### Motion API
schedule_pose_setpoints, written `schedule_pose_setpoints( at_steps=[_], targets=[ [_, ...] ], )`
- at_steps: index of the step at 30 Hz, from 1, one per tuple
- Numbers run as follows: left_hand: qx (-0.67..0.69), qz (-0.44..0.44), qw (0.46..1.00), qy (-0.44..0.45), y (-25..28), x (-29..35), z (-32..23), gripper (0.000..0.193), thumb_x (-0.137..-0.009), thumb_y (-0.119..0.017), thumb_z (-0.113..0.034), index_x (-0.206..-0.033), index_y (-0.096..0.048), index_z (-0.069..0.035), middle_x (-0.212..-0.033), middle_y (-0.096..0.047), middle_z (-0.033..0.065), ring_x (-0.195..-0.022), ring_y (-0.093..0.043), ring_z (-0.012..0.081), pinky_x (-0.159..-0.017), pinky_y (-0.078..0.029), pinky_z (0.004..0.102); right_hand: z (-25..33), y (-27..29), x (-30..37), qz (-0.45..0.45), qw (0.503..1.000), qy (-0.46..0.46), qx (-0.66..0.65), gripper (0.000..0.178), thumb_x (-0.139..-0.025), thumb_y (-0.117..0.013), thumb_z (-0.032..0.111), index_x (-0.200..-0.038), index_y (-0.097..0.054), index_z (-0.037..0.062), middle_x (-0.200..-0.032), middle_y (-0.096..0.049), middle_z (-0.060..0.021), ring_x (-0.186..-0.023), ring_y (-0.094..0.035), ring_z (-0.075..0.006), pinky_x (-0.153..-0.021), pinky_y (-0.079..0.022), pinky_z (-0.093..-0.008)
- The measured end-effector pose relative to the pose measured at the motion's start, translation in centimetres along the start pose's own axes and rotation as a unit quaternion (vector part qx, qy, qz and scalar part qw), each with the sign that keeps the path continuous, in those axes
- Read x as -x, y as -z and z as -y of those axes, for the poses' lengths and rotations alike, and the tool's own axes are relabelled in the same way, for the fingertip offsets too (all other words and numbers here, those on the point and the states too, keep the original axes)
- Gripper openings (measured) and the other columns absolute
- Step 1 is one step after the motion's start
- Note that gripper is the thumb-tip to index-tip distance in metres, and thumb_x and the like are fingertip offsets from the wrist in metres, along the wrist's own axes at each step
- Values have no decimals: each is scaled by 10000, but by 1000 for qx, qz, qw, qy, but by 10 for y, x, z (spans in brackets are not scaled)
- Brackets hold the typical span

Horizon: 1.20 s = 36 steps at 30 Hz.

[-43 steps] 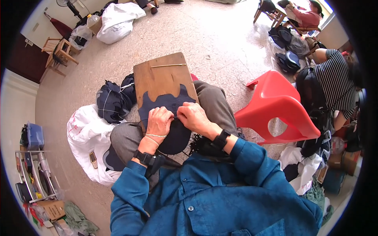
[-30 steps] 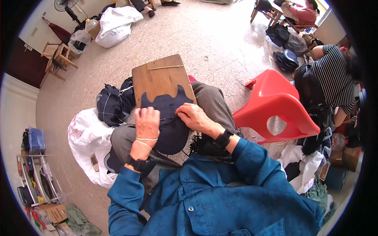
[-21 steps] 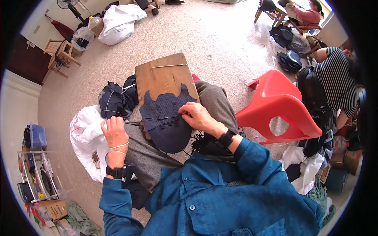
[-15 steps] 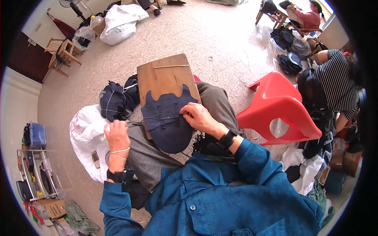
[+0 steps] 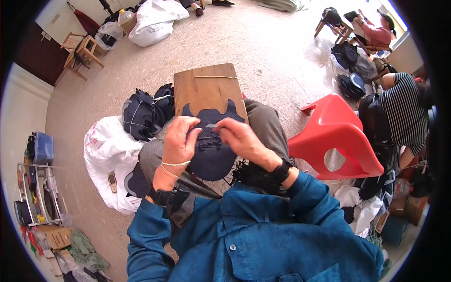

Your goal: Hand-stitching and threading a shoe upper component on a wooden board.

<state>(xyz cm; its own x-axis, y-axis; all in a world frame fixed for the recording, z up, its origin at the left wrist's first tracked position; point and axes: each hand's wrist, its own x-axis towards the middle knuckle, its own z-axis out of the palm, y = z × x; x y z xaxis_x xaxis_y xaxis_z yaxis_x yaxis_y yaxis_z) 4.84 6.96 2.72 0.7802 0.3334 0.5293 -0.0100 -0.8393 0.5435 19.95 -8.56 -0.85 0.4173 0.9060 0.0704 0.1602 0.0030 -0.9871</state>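
Note:
A navy fabric piece [image 5: 213,162], with two horn-like points and a rounded near end, lies over a wooden board [image 5: 206,89] across my lap. Dark cord [image 5: 209,144] crosses its middle in several rows. My left hand [image 5: 178,141] hovers over its left side, fingers curved, thumb and forefinger apart; no cord shows between them. Over the right side, my right hand [image 5: 239,138] is closed in a pinch on a small pale flat piece [image 5: 211,125], blurred, its kind unclear. A thin pale stick [image 5: 216,77] rests on the board's far end.
Left of my legs are tied dark bundles [image 5: 145,113] and a white bag [image 5: 105,141] with a keypad phone [image 5: 112,182] on it. A red plastic stool [image 5: 338,136] stands right, beside a person in a striped top [image 5: 401,108]. Black cords [image 5: 249,174] hang by my right thigh.
My left hand has moved right and inward over the fabric, and the cord stretched out to it no longer shows. My right hand has risen slightly, with a pale flat piece now visible.

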Motion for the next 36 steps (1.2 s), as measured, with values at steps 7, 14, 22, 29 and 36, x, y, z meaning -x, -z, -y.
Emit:
schedule_pose_setpoints(
  at_steps=[7,14,22,29,36],
  targets=[
    [-117,95,988,42,-19,54,58,140,-796,-738,-66,-923,-680,-62,-925,-607,91,-952,-602,306,-856,-461,424,-24,19,17,-88,981,-160,-64,109,-1021,-555,89,-1013,-629,9,-814,-635,-62,-759,-636,-158,-682,-521,-309],
    [-153,119,980,46,-33,50,62,82,-827,-715,-131,-851,-638,-116,-904,-565,58,-941,-574,276,-877,-416,417,-26,20,-3,-141,955,69,251,117,-947,-633,64,-1043,-628,-3,-1000,-643,-197,-931,-652,-394,-823,-525,-451],
    [-136,83,986,48,-38,47,58,90,-827,-707,-115,-826,-617,-111,-864,-548,65,-899,-560,285,-883,-395,423,8,-3,-7,-110,907,252,318,245,-846,-672,-31,-1082,-621,3,-1076,-604,-179,-1012,-618,-375,-875,-525,-434],
    [-102,93,986,88,-36,45,56,83,-817,-723,-116,-805,-642,-105,-870,-566,60,-906,-563,283,-884,-396,427,-46,-24,0,-30,952,146,267,166,-885,-685,38,-1045,-652,12,-1021,-629,-170,-981,-648,-376,-836,-540,-453],
    [-134,91,985,67,-45,44,52,69,-819,-734,-118,-830,-667,-105,-883,-581,53,-905,-570,276,-882,-396,417,-47,-32,-7,-35,943,138,300,176,-866,-711,87,-1027,-653,47,-1001,-596,-159,-949,-638,-381,-809,-536,-466]
  ],
)
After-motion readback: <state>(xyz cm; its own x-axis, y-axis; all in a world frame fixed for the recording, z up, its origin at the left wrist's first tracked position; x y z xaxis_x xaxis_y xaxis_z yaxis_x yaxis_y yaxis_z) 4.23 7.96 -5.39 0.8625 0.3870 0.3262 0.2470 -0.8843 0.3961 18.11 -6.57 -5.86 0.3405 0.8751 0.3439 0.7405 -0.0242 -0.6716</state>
